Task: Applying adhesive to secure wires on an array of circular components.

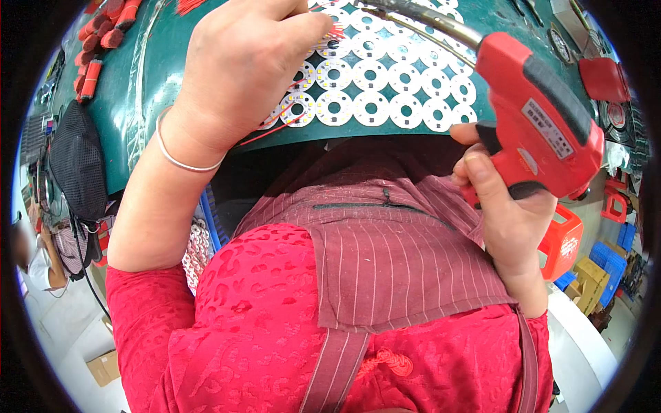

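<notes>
Your red shirt [255, 344] is closest, on the near side of the white discs [370, 120]. Your right hand [508, 217] grasps the red soldering gun [537, 124], right of the discs, its metal tube reaching over them. Your left hand [251, 65], at the discs' left, is clenched around red wires [335, 32]. Under the discs lies a green mat [165, 62]; farther left of them are red bundles [90, 79].

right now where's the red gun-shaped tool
In the head view, the red gun-shaped tool is at upper right, held in the right hand, its metal barrel over the white ring-shaped boards.
</notes>
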### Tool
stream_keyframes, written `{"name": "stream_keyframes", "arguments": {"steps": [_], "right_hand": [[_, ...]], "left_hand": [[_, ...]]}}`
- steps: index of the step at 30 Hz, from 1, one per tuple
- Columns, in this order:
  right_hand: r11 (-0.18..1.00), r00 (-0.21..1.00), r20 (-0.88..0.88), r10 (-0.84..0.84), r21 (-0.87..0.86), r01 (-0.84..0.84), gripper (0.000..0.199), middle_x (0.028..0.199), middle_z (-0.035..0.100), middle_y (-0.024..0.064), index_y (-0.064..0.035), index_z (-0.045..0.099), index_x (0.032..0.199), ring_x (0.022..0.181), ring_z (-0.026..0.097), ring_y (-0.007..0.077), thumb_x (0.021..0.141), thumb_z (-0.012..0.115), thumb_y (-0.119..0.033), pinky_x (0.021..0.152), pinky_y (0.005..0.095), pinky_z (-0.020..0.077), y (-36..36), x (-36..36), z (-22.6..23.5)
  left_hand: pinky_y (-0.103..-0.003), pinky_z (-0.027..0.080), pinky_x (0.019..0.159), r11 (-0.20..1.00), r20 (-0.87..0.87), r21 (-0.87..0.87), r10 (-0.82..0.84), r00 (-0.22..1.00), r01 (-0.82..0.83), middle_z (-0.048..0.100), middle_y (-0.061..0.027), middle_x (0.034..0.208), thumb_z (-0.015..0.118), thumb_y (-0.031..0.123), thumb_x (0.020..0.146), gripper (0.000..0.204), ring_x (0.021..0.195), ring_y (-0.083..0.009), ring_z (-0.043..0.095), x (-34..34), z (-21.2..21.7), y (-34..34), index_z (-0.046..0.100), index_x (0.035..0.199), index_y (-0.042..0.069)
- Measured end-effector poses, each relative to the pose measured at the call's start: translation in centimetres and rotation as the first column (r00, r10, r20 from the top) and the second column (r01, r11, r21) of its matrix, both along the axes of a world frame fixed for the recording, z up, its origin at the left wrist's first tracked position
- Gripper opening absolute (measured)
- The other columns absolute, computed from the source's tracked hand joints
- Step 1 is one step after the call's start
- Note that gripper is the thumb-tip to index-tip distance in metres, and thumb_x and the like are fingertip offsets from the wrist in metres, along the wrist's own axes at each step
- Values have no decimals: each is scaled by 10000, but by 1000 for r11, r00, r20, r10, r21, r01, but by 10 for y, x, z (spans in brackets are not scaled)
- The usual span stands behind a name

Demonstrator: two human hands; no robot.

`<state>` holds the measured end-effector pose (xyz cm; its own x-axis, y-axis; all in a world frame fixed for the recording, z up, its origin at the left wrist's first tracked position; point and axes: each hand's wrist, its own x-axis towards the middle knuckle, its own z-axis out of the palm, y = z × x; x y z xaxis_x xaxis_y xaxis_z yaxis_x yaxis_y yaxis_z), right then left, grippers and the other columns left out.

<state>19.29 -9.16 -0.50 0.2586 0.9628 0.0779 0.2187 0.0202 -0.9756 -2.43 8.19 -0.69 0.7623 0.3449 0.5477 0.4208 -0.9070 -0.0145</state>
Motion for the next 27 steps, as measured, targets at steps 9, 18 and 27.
{"name": "stream_keyframes", "arguments": {"steps": [9,18,27], "right_hand": [[998,998,22,53,-43,-52,421,1188,627,199,58,493,1282,724,602,97,892,637,-8,641,240,518,0,2,0],[993,995,3,98,58,-98,301,1178,601,211,57,510,1169,637,567,117,927,616,-88,566,262,500,2,5,-13],[999,993,-111,43,27,-40,221,1098,642,154,32,563,1107,699,590,99,907,639,-23,589,238,499,3,-2,-11]], "left_hand": [[-347,457,554,999,117,32,-22,993,18,542,-66,694,706,20,689,86,635,-252,574,5,2,-2,658,735,74],[-353,434,545,1000,102,-10,-23,995,24,506,-61,676,712,20,679,103,619,-247,543,1,-7,5,640,728,74],[-351,435,557,998,168,13,-68,983,67,500,-65,680,734,40,671,110,627,-248,536,4,-5,4,636,716,63]]}}
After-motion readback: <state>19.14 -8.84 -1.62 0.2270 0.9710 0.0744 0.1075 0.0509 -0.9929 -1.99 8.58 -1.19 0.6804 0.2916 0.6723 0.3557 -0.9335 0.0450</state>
